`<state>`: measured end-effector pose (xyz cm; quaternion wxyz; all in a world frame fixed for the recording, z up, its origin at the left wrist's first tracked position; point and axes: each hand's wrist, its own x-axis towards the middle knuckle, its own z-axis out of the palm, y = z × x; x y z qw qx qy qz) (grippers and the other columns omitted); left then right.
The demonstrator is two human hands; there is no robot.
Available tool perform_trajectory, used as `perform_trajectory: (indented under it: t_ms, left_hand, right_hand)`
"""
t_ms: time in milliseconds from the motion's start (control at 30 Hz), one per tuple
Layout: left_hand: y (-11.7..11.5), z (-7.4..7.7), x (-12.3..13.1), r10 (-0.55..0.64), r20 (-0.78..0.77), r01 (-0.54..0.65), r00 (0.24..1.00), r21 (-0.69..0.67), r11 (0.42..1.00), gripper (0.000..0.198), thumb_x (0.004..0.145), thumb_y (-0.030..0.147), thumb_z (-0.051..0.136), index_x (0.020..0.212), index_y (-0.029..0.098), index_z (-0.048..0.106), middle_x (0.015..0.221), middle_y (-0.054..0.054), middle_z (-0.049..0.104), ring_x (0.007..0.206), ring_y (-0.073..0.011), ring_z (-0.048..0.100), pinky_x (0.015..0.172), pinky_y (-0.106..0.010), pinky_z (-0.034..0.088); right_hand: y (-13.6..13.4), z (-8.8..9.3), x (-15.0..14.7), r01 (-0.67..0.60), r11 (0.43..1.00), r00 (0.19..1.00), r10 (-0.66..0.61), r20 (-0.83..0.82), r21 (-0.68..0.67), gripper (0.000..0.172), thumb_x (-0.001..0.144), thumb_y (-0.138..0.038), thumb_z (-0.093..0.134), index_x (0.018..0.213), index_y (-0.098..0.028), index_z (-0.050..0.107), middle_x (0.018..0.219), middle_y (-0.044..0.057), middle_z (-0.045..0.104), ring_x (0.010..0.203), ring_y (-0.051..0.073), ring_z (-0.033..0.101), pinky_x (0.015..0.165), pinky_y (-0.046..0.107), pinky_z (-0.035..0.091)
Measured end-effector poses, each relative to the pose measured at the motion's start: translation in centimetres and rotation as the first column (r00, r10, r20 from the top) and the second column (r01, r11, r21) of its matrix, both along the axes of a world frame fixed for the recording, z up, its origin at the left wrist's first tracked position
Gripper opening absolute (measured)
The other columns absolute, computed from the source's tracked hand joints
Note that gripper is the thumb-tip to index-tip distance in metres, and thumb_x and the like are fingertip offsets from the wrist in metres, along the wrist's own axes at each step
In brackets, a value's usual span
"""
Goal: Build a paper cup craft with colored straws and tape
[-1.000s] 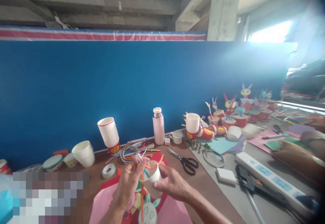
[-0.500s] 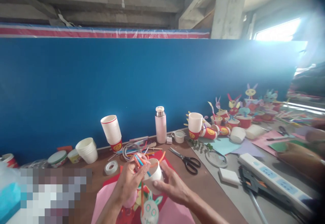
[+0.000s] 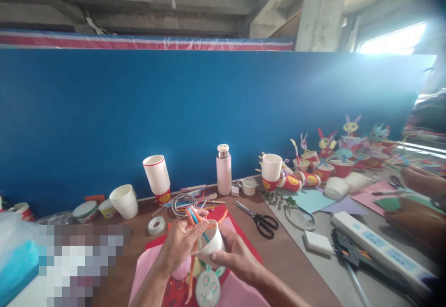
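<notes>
Both my hands hold a small white paper cup (image 3: 212, 243) low in the middle of the view. My left hand (image 3: 179, 246) is closed on several coloured straws (image 3: 193, 216) that stick up at the cup's rim. My right hand (image 3: 237, 256) wraps the cup's right side with its fingers curled. A paper bunny face (image 3: 206, 287) on an orange stick hangs just below the cup. Pink and red paper sheets (image 3: 240, 293) lie under my hands.
Black scissors (image 3: 259, 219), a tape roll (image 3: 155, 225), stacked paper cups (image 3: 157, 178) and a pink flask (image 3: 223, 169) stand beyond my hands. A white power strip (image 3: 379, 249) lies to the right. Finished bunny cups (image 3: 324, 158) line the blue wall. Another person's arm (image 3: 418, 205) rests far right.
The view has shifted a little, so the table items sit further right. My hands and the cup have dropped slightly, and the bunny face hangs lower.
</notes>
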<state>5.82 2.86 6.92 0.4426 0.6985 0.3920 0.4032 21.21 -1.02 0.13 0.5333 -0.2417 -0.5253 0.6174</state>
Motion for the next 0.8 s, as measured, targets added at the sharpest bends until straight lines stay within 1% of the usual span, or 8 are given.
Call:
perform_trajectory:
  t_ms: [133, 200, 333, 433, 567, 667, 800]
  left_hand:
    - [0.0, -0.2, 0.0, -0.011, 0.044, 0.015, 0.999, -0.077, 0.997, 0.026, 0.078, 0.032, 0.059, 0.094, 0.015, 0.070, 0.112, -0.012, 0.063, 0.095, -0.0264, 0.061, 0.080, -0.032, 0.048]
    - [0.0, -0.3, 0.1, -0.015, 0.056, 0.019, 0.998, -0.085, 0.996, 0.027, 0.077, 0.032, 0.060, 0.096, 0.015, 0.070, 0.109, -0.012, 0.065, 0.095, -0.0264, 0.061, 0.079, -0.031, 0.048]
    - [-0.4, -0.1, 0.3, -0.037, 0.080, 0.043, 0.996, -0.080, 0.996, 0.027, 0.078, 0.032, 0.059, 0.094, 0.014, 0.071, 0.100, -0.010, 0.069, 0.089, -0.0255, 0.063, 0.077, -0.030, 0.048]
    - [-0.5, 0.1, 0.3, -0.046, 0.080, 0.055, 0.996, -0.122, 0.991, 0.029, 0.078, 0.034, 0.058, 0.094, 0.013, 0.071, 0.093, -0.009, 0.071, 0.085, -0.0259, 0.064, 0.072, -0.029, 0.048]
    - [-0.4, 0.2, 0.3, -0.045, 0.071, 0.054, 0.996, -0.129, 0.990, 0.029, 0.078, 0.035, 0.058, 0.091, 0.013, 0.072, 0.088, -0.009, 0.072, 0.092, -0.0272, 0.062, 0.071, -0.026, 0.047]
    - [-0.3, 0.1, 0.3, -0.034, 0.059, 0.041, 0.998, -0.121, 0.992, 0.029, 0.077, 0.036, 0.059, 0.089, 0.013, 0.072, 0.085, -0.008, 0.072, 0.086, -0.0255, 0.063, 0.069, -0.025, 0.047]
    - [-0.4, 0.0, 0.3, -0.029, 0.056, 0.035, 0.998, -0.114, 0.993, 0.030, 0.077, 0.037, 0.059, 0.088, 0.012, 0.071, 0.081, -0.007, 0.071, 0.083, -0.0248, 0.063, 0.068, -0.025, 0.047]
  right_hand:
    - [-0.1, 0.0, -0.2, 0.000, 1.000, 1.000, 0.000, -0.028, 0.002, 0.053, 0.065, -0.039, 0.072, 0.109, -0.014, 0.054, 0.093, 0.006, 0.060, 0.082, 0.020, 0.056, 0.068, 0.028, 0.042]
    - [-0.2, 0.1, -0.2, -0.007, 1.000, 0.999, 0.007, -0.035, 0.006, 0.054, 0.066, -0.039, 0.071, 0.110, -0.014, 0.053, 0.094, 0.006, 0.061, 0.080, 0.020, 0.056, 0.066, 0.028, 0.042]
    - [-0.3, 0.5, -0.2, -0.027, 1.000, 0.998, 0.028, -0.048, 0.007, 0.058, 0.067, -0.041, 0.070, 0.115, -0.015, 0.051, 0.096, 0.007, 0.061, 0.080, 0.019, 0.056, 0.066, 0.028, 0.042]
    - [-0.3, 0.5, -0.1, -0.023, 1.000, 0.999, 0.023, -0.036, 0.006, 0.058, 0.067, -0.042, 0.070, 0.115, -0.015, 0.051, 0.097, 0.007, 0.061, 0.081, 0.020, 0.056, 0.067, 0.028, 0.042]
    - [-0.3, 0.2, 0.0, -0.008, 1.000, 1.000, 0.009, -0.013, 0.008, 0.057, 0.067, -0.041, 0.070, 0.114, -0.015, 0.051, 0.098, 0.007, 0.061, 0.083, 0.020, 0.056, 0.067, 0.028, 0.043]
    - [-0.2, -0.2, -0.2, 0.008, 1.000, 1.000, -0.008, -0.008, 0.015, 0.056, 0.067, -0.041, 0.070, 0.114, -0.015, 0.051, 0.097, 0.007, 0.061, 0.082, 0.020, 0.056, 0.067, 0.028, 0.043]
    - [-0.1, -0.5, -0.5, 0.050, 0.998, 0.999, -0.050, 0.000, 0.040, 0.054, 0.068, -0.040, 0.069, 0.113, -0.015, 0.052, 0.095, 0.006, 0.061, 0.079, 0.018, 0.055, 0.066, 0.027, 0.042]
